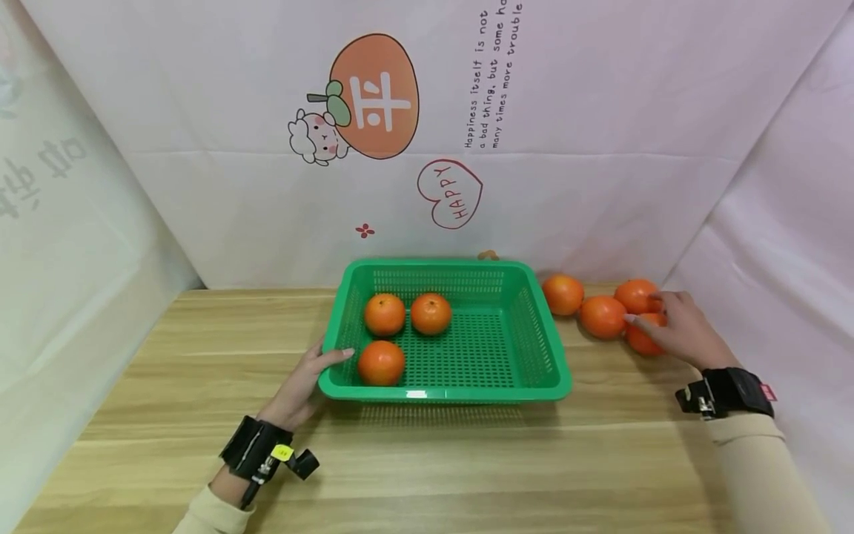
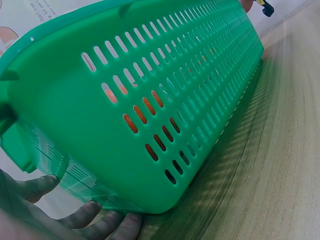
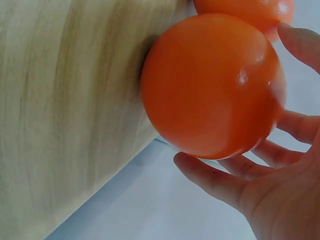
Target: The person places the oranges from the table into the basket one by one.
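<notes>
In the Basket [image 1: 467, 348] and to Its Right

Stands on the counter [image 1: 467, 475] before a backdrop [image 1: 267, 215]. Holds three fruits [image 1: 382, 363] at left: two side by side behind, one in front. Has four more fruits [image 1: 603, 317] to the right: one just beside the basket, another farther right and nearer, then two, one behind the other.

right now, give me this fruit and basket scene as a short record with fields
container: green rectangular plastic basket on wood-grain table
inside: three round orange fruits, in the left half
outside: four more round orange fruits, clustered right of the basket
left grip: holds the basket's left rim, thumb inside
right grip: at the two rightmost outside fruits, fingers spread
</notes>
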Demonstrator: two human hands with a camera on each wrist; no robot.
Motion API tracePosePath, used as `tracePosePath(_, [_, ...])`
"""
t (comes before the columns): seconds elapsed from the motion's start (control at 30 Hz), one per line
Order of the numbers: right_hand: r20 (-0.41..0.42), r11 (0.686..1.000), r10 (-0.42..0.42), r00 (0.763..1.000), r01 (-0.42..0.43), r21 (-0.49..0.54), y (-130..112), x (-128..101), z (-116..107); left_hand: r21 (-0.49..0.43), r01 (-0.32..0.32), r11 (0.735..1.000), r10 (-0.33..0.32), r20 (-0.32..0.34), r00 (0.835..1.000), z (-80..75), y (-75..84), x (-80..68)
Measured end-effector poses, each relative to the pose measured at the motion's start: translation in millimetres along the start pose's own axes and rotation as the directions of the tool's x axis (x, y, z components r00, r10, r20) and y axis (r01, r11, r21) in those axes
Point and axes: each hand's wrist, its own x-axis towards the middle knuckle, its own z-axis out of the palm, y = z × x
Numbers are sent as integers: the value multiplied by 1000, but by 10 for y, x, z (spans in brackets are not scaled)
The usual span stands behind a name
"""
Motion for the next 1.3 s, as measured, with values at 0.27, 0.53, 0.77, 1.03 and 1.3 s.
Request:
tracePosePath(0.27, [-30, 1000, -18, 999, 18, 18, 24, -52, 43, 12, 6, 1000, -6, -5, 1000, 18, 1, -12])
tracePosePath(0.53, [-44, 997, -12, 999, 16, 76, 49, -135, 88, -37, -9, 999, 10, 19, 1000, 32, -4, -10])
tracePosePath(0.77, [-69, 997, 1, 998, 5, 83, 17, -230, 131, -39, -9, 999, 10, 14, 1000, 31, -14, -5])
tracePosePath(1.03, [-29, 997, 13, 999, -11, 74, 7, -387, 165, -42, -4, 999, 4, 9, 1000, 15, -18, 11])
tracePosePath(1.3, [60, 999, 0, 998, -2, 44, 5, -473, 192, -45, 2, 999, -1, 8, 1000, 14, -4, 7])
